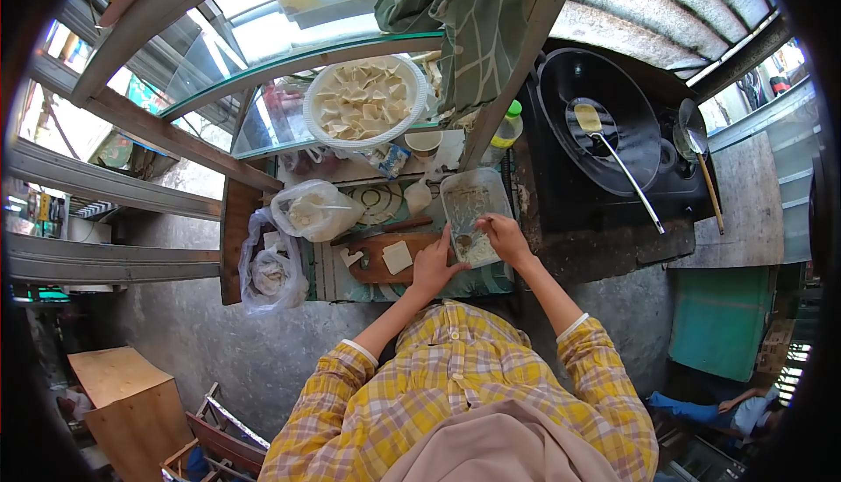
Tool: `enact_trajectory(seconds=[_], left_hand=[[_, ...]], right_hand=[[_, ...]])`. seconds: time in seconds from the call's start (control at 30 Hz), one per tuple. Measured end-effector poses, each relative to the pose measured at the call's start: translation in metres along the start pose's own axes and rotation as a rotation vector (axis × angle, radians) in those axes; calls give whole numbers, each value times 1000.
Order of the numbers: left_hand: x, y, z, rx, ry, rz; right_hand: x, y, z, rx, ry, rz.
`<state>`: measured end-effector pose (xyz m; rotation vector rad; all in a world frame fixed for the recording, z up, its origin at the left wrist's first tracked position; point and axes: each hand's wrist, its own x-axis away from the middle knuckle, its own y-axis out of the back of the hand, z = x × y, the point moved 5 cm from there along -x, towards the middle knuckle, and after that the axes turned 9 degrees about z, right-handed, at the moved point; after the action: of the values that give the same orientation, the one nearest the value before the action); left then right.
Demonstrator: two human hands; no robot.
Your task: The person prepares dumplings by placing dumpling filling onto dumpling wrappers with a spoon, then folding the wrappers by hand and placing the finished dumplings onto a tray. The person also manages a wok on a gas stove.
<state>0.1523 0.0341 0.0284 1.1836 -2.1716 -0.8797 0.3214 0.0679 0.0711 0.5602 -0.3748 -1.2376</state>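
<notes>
A clear plastic container with whitish, pasty residue inside stands at the counter's front. My left hand lies against its lower left corner, index finger stretched along the side and thumb spread along the near edge. Over the container, my right hand has its fingers curled together; what they hold, if anything, is hidden. Left of it is a wooden cutting board bearing pale square sheets and a smaller pale scrap. Behind the board lies a knife with a brown handle.
Plastic bags with white contents sit at the left. A white basket of folded pale pieces stands behind. At right, a black wok holds a long-handled spatula. A green-capped bottle stands between.
</notes>
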Motion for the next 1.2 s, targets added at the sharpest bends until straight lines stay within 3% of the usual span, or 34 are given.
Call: enact_trajectory(seconds=[0.33, 0.43, 0.63, 1.03, 1.2], left_hand=[[0, -3, 3, 2, -13, 7], [0, -5, 4, -14, -6, 14], [-1, -7, 7, 28, -23, 7], [0, -8, 9, 35, 15, 46], [1, -7, 10, 35, -4, 19]], right_hand=[[31, -9, -16, -168, -346, -96], [23, -9, -6, -119, -282, -151], [11, -20, 31, 99, 74, -69], [12, -2, 46, 7, 120, 38], [20, 6, -13, -516, -223, -11]])
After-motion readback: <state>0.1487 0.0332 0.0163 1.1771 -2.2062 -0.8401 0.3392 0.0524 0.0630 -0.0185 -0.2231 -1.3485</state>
